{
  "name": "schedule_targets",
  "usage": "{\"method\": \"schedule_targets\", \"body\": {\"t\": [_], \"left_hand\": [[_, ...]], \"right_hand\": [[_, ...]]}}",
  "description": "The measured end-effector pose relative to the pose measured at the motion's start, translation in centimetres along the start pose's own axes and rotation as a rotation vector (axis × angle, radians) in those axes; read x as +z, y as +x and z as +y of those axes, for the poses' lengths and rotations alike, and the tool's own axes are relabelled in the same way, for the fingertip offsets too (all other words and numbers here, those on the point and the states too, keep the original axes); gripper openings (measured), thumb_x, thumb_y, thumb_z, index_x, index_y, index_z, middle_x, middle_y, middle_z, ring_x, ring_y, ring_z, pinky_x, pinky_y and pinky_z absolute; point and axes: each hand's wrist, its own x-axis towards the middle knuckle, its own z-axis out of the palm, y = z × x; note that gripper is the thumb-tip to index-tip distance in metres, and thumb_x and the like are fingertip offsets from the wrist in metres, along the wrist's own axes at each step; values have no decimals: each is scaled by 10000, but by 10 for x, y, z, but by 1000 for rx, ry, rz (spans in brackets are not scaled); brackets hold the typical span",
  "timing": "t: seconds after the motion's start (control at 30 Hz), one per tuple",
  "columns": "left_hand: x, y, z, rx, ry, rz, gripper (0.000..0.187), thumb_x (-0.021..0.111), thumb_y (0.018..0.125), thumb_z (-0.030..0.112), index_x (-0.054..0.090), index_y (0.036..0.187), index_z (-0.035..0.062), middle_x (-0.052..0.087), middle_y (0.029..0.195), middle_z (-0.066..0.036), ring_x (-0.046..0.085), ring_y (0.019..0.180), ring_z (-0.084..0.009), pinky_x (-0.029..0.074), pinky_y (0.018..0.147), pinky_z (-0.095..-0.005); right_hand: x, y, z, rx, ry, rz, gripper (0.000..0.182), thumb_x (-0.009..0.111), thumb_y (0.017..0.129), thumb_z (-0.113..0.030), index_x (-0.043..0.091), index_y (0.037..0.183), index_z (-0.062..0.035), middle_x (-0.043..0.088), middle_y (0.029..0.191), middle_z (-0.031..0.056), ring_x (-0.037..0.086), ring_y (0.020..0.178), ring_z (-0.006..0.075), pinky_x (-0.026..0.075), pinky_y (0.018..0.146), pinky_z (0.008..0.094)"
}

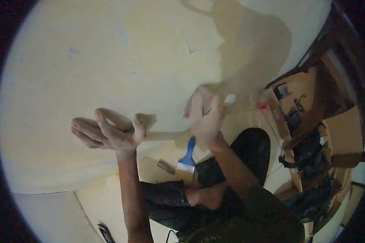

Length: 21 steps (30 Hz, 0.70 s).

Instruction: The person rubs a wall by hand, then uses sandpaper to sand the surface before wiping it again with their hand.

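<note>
My right hand (pixel 207 119) is closed around a folded pinkish-brown piece of sandpaper (pixel 207 98), held at the pale yellowish wall (pixel 109 73). Part of the sheet is hidden behind the fingers. To the left, my left hand (pixel 109 133) is open against the lower wall, fingers spread and dusty, with nothing in it. Below the hands a flat paintbrush (pixel 186 158) with a blue handle lies on the floor by my folded legs. Next to its bristles is a small brown block (pixel 166 166).
On the right stand open cardboard boxes (pixel 344 137) with dark items inside. A small red object (pixel 263 106) lies near the wall's foot. At the lower left, a dark slim tool (pixel 105 233) rests on the floor tiles. My shadow falls on the upper wall.
</note>
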Motion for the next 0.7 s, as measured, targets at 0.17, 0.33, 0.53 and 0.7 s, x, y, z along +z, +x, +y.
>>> {"method": "schedule_targets", "body": {"t": [0.17, 0.33, 0.53, 0.7], "left_hand": [[-1, -1, -3, 9, 17, -19, 899, 551, 922, 634, 350, 1566, 41, 166, 1664, -300, 145, 1540, -492, 110, 1219, -607], [-6, 6, 0, 22, 1, -3, 896, 553, 926, 629, 346, 1567, 39, 168, 1669, -287, 134, 1542, -491, 100, 1220, -614], [-5, 8, -1, 21, -3, 6, 883, 550, 934, 613, 343, 1565, 30, 188, 1663, -284, 144, 1538, -491, 113, 1227, -617], [0, 0, -6, 16, 27, 27, 910, 538, 881, 676, 387, 1557, 86, 206, 1636, -333, 154, 1526, -512, 157, 1200, -635]], "right_hand": [[-4, 46, -53, 166, 350, 47, 153, 488, 1059, -64, 496, 928, 16, 562, 649, 70, 571, 526, 153, 496, 499, 332], [0, 11, -36, 15, 160, -52, 247, 594, 1018, -116, 536, 803, -8, 604, 588, 112, 646, 527, 211, 495, 523, 353], [4, 40, -63, 71, 144, 121, 273, 575, 1029, -114, 542, 776, -20, 604, 579, 102, 636, 501, 206, 501, 525, 356], [6, 8, -33, -48, 73, 48, 238, 559, 1034, -108, 554, 812, -21, 626, 595, 92, 639, 505, 204, 496, 512, 361]]}}
